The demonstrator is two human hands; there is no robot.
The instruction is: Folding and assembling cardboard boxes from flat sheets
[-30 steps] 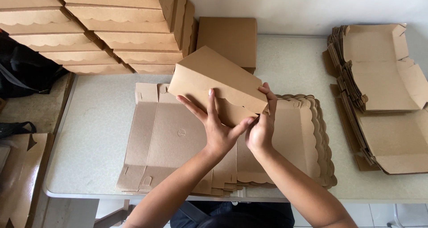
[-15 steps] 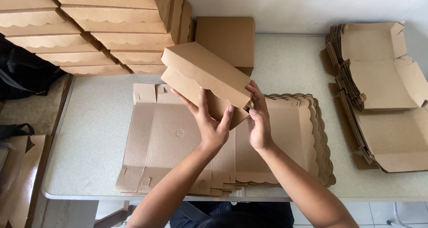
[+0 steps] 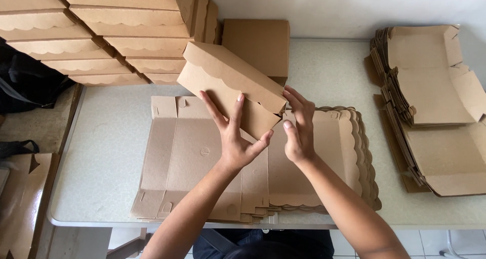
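L hand [image 3: 234, 140] grips the folded box [image 3: 230, 87] from below, fingers spread, held tilted above the flat stack [image 3: 202, 157]. R hand [image 3: 298, 127], half open, presses its end flap w/ fingertips. Best to keep L firm so the flap seats square.

I hold a closed brown cardboard box [image 3: 230, 89] with a scalloped lid edge, tilted above the table, its right end lower, supported from beneath.
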